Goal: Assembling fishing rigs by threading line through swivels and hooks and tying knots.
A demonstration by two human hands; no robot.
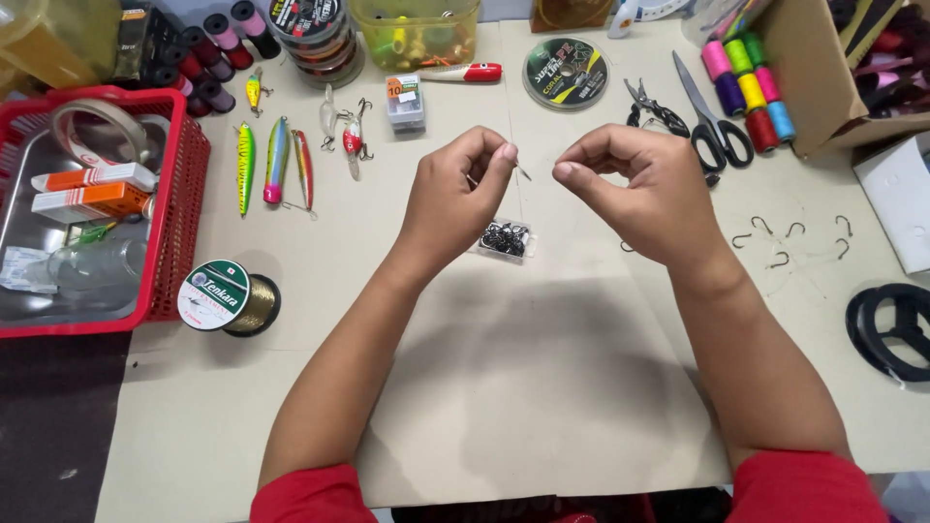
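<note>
My left hand (457,199) is raised over the table, pinching a small fish hook (521,172) between thumb and forefinger. My right hand (644,189) is level with it, thumb and forefinger pinched together close to the hook's tip, probably on a thin line too fine to make out. Below and between the hands lies a small clear packet of black hooks (506,238) on a cardboard sheet (542,387). Both arms wear red sleeves.
A red basket (179,208) with boxes stands at left, a spool of line (228,297) beside it. Several fishing lures (276,160) lie behind. Scissors (712,121), pliers, thread spools (746,87), loose hooks (790,237) and a black reel (891,329) are at right.
</note>
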